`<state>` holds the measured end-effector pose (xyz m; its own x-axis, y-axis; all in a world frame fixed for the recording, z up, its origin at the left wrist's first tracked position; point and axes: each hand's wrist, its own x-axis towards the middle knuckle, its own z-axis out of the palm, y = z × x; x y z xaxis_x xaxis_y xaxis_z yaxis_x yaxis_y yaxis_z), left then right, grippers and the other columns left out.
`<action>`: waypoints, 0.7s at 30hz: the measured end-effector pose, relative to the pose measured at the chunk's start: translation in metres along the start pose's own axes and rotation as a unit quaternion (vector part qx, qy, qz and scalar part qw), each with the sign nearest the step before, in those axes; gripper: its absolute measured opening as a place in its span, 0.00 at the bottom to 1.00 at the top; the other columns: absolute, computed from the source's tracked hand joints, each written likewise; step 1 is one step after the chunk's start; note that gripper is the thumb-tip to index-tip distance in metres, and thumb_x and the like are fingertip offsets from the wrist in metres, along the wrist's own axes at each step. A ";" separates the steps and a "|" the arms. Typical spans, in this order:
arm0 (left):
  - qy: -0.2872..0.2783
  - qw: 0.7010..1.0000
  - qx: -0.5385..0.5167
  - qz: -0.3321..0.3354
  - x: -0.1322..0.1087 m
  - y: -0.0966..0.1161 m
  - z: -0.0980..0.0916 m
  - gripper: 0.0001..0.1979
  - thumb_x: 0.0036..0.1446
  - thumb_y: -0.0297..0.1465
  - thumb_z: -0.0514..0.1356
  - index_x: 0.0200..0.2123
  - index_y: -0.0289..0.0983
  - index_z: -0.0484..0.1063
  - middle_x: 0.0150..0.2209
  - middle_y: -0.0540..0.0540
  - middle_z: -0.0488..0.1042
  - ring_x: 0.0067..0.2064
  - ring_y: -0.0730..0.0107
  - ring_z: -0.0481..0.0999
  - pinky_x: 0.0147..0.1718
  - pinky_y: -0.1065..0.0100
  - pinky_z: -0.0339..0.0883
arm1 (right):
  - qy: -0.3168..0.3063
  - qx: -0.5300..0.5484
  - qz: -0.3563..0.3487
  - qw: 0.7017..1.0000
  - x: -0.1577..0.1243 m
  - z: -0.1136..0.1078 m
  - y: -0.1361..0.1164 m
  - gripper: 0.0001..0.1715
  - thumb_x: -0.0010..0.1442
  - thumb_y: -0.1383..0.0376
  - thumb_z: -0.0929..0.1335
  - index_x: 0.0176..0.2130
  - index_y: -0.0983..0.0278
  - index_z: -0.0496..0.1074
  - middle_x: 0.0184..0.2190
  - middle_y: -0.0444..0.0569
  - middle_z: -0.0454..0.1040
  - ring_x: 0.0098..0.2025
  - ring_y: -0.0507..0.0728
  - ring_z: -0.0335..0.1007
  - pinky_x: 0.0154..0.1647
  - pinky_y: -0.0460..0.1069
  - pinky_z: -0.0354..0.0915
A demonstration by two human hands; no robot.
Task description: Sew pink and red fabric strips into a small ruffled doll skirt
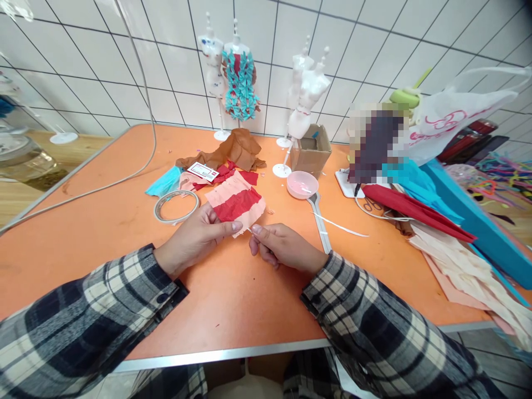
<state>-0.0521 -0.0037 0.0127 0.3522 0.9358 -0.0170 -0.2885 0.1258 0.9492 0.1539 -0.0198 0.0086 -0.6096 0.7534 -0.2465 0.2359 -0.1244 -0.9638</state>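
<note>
My left hand (203, 230) grips the lower left side of a pink crepe paper piece (236, 202) with a red band across its middle, thumb on top. At the paper's lower edge, my right hand (282, 244) pinches the pink border between thumb and forefinger, its other fingers curled in. Just behind the left hand lies a roll of tape (177, 206). Crumpled brown paper (239, 149), red scraps, a blue piece (164, 182) and a white card (203, 172) sit farther back. A pink bowl (302, 184) stands beyond the right hand.
White mannequins (308, 94) stand along the tiled wall, one dressed in turquoise paper (240, 83). A cardboard box (311, 149), a grey flat tool (320, 221), scissors (371, 204), folded papers (419, 213) and a plastic bag (449, 122) occupy the right. A cable (145, 83) crosses the left.
</note>
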 end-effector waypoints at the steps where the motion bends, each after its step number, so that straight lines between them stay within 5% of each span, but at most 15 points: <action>1: -0.003 1.000 0.001 -0.002 0.000 0.000 0.000 0.21 0.47 0.31 0.77 0.46 0.41 0.82 0.43 0.46 0.85 0.44 0.58 0.82 0.46 0.62 0.76 | -0.001 -0.001 -0.001 1.000 0.000 0.000 0.000 0.34 0.73 0.43 0.56 0.30 0.63 0.67 0.14 0.37 0.60 0.16 0.48 0.55 0.21 0.44 0.58; 21: -0.039 0.999 0.020 -0.003 -0.001 -0.001 -0.001 0.21 0.49 0.33 0.77 0.47 0.40 0.80 0.44 0.44 0.84 0.46 0.54 0.83 0.48 0.57 0.76 | -0.016 -0.022 -0.014 1.000 0.000 -0.001 0.001 0.33 0.73 0.43 0.56 0.30 0.63 0.67 0.14 0.37 0.61 0.17 0.48 0.56 0.24 0.45 0.58</action>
<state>-0.0528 -0.0044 0.0118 0.4218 0.9067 0.0006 -0.2513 0.1162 0.9609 0.1547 -0.0191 0.0073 -0.6395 0.7353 -0.2242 0.2515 -0.0754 -0.9649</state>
